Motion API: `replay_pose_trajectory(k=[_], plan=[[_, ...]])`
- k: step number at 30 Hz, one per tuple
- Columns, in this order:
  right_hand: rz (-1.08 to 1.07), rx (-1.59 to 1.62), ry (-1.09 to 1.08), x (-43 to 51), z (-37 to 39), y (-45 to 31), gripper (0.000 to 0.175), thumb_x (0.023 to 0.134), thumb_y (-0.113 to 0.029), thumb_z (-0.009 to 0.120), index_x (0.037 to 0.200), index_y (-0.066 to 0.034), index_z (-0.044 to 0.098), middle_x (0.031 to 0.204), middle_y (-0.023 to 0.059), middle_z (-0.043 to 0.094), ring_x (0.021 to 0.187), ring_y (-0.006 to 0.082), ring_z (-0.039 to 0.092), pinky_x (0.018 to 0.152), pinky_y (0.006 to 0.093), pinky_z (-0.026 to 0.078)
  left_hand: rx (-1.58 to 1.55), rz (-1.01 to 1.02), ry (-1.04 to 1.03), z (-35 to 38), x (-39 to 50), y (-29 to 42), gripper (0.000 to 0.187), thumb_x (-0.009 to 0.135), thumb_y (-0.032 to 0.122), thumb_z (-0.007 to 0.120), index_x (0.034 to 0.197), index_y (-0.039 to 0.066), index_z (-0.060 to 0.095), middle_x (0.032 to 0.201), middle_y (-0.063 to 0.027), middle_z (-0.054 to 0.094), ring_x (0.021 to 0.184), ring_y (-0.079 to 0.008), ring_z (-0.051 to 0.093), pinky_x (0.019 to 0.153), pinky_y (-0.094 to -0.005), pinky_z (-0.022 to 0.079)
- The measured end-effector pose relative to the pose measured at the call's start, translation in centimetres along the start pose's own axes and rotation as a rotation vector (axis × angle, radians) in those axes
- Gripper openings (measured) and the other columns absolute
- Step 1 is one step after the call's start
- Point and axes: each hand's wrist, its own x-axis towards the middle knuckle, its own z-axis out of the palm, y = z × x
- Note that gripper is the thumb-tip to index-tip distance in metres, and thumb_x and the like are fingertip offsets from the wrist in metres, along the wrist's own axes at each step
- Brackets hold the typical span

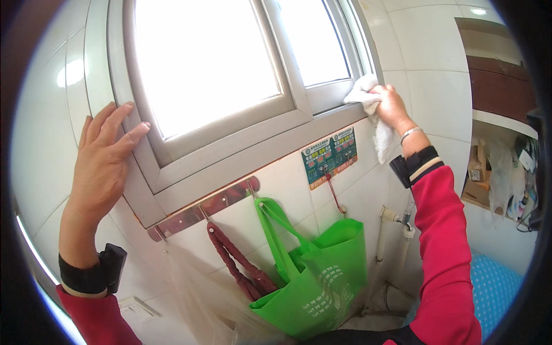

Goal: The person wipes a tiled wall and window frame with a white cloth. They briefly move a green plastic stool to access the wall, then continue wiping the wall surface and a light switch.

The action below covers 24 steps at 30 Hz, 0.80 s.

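Note:
My right hand grips a white cloth and presses it into the lower right corner of a sliding window frame. Part of the cloth hangs down below the hand against the tiled wall. On the other side, my left hand rests with fingers apart on the left upright of the grey metal frame, its fingertips touching the edge. Bright light fills the window panes. A narrow dark track shows beneath the right pane.
Below the window, a hook rail carries a green tote bag, dark red braided handles and a clear plastic bag. Printed cards hang nearby. Pipes, a wall switch and a cluttered wall niche surround them.

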Motion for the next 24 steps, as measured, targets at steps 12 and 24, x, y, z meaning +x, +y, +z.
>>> replay_pose_trajectory(k=[12, 24], plan=[[-0.025, 0.415, -0.112, -1.9, -6.5, -13.1, 0.028, 0.079, -0.012, 0.066, 0.103, 0.0011, 0.066, 0.093, 0.0147, 0.069, 0.087, 0.0236, 0.065, 0.079, 0.0335, 0.051, 0.024, 0.078, 0.130, 1.1, -0.6, -0.7, 0.045, 0.087, 0.000, 0.040, 0.122, 0.016, 0.062, 0.139, -0.0091, 0.047, 0.137, -0.0274, 0.032, 0.115, -0.0495, 0.020], [-0.371, 0.042, -0.321, -6.2, -4.6, -33.7, 0.028, 0.081, -0.018, 0.057, 0.105, -0.0063, 0.067, 0.098, 0.0236, 0.064, 0.091, 0.0376, 0.062, 0.082, 0.0422, 0.049, -0.104, 0.095, 0.018, -4.0, -7.5, 1.4, 0.053, 0.081, 0.003, 0.049, 0.132, 0.016, 0.053, 0.147, -0.0130, 0.037, 0.138, -0.0308, 0.030, 0.111, -0.0503, 0.028]])
